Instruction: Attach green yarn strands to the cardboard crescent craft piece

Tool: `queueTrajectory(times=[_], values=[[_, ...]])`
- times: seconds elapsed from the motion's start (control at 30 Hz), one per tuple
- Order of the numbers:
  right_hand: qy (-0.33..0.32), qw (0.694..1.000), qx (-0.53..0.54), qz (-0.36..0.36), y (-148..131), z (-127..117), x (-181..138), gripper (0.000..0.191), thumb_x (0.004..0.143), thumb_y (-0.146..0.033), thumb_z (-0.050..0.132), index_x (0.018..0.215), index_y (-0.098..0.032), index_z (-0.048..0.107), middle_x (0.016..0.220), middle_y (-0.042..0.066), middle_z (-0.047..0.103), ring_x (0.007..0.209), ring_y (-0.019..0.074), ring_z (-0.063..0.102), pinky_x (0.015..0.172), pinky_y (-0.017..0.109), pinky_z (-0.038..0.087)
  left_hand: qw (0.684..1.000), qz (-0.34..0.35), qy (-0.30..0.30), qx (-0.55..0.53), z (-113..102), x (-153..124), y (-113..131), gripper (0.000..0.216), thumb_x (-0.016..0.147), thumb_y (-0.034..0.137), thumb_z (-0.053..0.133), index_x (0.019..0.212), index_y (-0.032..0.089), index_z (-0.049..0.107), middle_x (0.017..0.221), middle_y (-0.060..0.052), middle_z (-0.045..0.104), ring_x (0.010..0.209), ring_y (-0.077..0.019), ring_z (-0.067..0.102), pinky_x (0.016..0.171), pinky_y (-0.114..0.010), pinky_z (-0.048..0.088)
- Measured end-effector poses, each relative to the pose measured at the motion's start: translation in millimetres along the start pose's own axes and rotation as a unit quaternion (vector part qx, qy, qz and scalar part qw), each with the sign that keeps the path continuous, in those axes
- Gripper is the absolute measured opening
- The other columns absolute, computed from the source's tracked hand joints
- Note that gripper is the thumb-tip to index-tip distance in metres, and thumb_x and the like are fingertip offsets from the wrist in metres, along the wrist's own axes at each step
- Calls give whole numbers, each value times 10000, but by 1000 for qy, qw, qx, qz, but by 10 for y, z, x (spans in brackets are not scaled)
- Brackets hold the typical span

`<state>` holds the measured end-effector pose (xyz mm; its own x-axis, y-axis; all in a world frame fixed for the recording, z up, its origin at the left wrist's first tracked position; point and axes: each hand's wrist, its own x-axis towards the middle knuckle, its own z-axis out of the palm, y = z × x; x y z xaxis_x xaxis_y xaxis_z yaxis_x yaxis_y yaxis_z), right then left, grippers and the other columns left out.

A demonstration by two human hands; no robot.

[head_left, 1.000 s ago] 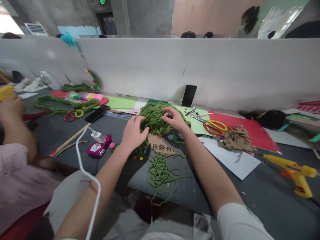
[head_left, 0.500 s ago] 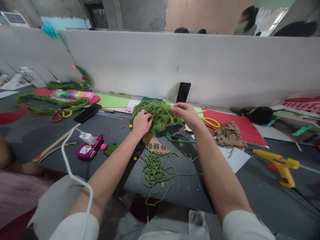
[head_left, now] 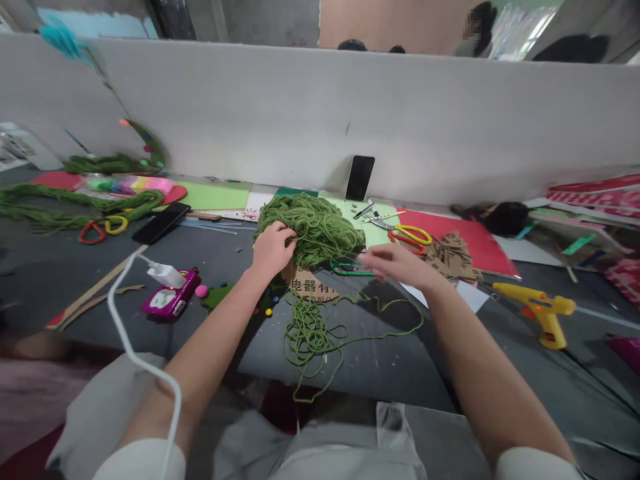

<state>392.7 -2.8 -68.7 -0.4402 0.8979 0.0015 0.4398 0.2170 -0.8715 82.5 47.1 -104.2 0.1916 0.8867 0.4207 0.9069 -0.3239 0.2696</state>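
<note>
A big bundle of green yarn [head_left: 315,227] lies in the middle of the table. My left hand [head_left: 273,250] is at its near left edge, with curled fingers closed on the yarn. My right hand [head_left: 400,263] is to the right of the bundle, over the table; motion smears its fingertips, so I cannot tell whether they hold anything. Below the bundle, a piece of printed brown cardboard [head_left: 320,287] shows in part. Loose green strands [head_left: 310,333] lie tangled in front of it, one looping out to the right. A green-handled cutter [head_left: 345,269] lies between the bundle and my right hand.
Yellow-and-red scissors [head_left: 413,235], crumpled brown paper [head_left: 453,257] and a yellow glue gun [head_left: 545,310] lie to the right. A phone [head_left: 360,178] leans on the white partition. At left are a purple power socket [head_left: 173,297], its white cable [head_left: 125,333] and another phone [head_left: 161,223].
My right hand has come away from the bundle, down and to the right. My left hand stays at the yarn. The loose strand on the right now forms a wide loop. The view has shifted slightly.
</note>
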Motion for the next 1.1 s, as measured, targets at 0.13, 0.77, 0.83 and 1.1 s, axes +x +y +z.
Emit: queueTrajectory(times=[0.13,0.77,0.83,1.1], values=[[12,995,-89,-38,-103,275,-202,383,936,-506,627,724,-187,637,622,-13,571,590,132,477,630,303,402,1000,-6,-7,-7,-33,-66,68,214,934,246,595,1015,237,794,1132,-77,690,1072,-268,653,866,-367,518],[204,965,-141,-82,102,800,-45,199,928,-283,580,1060,-178,686,1037,119,745,942,247,689,888,386,513,998,47,24,-40,117,-177,150,220,948,290,605,1007,229,808,1068,-83,690,1005,-256,642,847,-381,516],[185,970,-110,-115,91,940,48,269,940,-313,575,1158,-182,663,1124,138,721,980,250,676,888,390,531,996,68,24,-54,119,-177,158,218,948,281,605,1012,225,805,1068,-84,687,1012,-251,639,874,-379,512],[110,985,124,-44,101,1214,469,450,881,-350,627,1285,-159,572,1188,133,697,806,171,651,766,328,553,991,95,34,-86,137,-170,69,192,930,244,632,1008,218,806,1077,-81,698,1021,-236,646,895,-372,508]])
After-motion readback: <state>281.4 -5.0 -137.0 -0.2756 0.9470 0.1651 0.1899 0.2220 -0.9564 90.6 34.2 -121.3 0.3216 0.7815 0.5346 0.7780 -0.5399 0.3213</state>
